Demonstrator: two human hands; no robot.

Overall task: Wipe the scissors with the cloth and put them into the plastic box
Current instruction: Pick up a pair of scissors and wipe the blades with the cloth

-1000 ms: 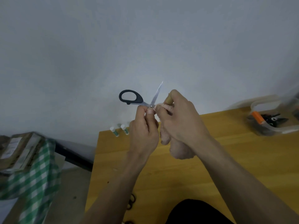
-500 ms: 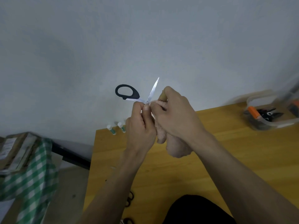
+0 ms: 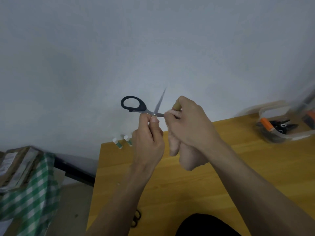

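Black-handled scissors are held up in front of the wall, blades spread apart. My left hand pinches them near the pivot. One blade points up; the other runs right into a pinkish cloth, which my right hand grips around that blade. The rest of the cloth hangs below my right hand. A clear plastic box stands at the table's far right and holds dark tools, one with an orange handle.
The wooden table ends at its left edge near two small glue sticks. Another dark pair of scissors lies near the front edge. Cardboard boxes and a green checked cloth sit on the floor to the left.
Both hands stay on the scissors and cloth; they rose slightly against the wall, then came back down. The grip is unchanged, and the exposed blade still points up.
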